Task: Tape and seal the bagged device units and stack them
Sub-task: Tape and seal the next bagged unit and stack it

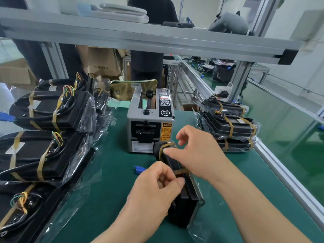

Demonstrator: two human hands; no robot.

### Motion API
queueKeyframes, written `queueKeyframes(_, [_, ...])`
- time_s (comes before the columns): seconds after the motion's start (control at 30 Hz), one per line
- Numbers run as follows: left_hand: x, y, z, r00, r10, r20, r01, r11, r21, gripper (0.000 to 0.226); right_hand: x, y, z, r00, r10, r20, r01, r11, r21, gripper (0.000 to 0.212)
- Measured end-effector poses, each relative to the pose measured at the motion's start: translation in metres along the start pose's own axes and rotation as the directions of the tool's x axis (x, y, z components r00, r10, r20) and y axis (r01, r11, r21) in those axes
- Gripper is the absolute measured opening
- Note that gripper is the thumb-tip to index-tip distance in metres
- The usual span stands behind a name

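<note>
I see the left hand (157,188) curled tight on the bagged unit (187,204), thumb beside a tape strip (182,171). The unit stands on edge on the green mat (114,172). The right hand (198,151) holds its far end, fingers curled, thumb pressing another band. The tape dispenser (149,120) sits just behind. A stack of 3 taped units (233,125) lies to the right, and a pile of units (49,111) crowds the left.

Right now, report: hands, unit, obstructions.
Left hand pinches tape strip. Right hand grips bagged unit, thumb on tape. Tape dispenser close behind unit.
</note>
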State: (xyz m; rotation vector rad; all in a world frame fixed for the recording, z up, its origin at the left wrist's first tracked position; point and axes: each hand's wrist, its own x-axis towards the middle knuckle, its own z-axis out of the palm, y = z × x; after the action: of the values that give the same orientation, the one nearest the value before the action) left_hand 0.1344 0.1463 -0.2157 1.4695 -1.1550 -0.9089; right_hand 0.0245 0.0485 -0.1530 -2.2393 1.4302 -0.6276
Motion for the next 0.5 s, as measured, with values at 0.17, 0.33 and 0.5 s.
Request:
queueKeyframes(0.17, [0.003, 0.0, -0.005, 1.0, 0.013, 0.019, -0.013, 1.0, -0.005, 0.021, 0.017, -0.003, -0.002, 0.996, -0.034, 0.08, 0.048, 0.983, -0.179, 0.02])
queueKeyframes(0.33, [0.005, 0.0, -0.008, 0.999, 0.004, 0.036, -0.005, 1.0, 0.008, 0.019, 0.018, -0.01, -0.006, 0.986, -0.093, 0.135, 0.133, 0.936, -0.326, 0.024])
queueKeyframes(0.5, [0.003, 0.005, -0.006, 0.999, -0.009, 0.033, 0.008, 1.0, 0.008, 0.017, 0.018, -0.003, -0.003, 0.99, -0.047, 0.134, 0.085, 0.953, -0.29, 0.024])
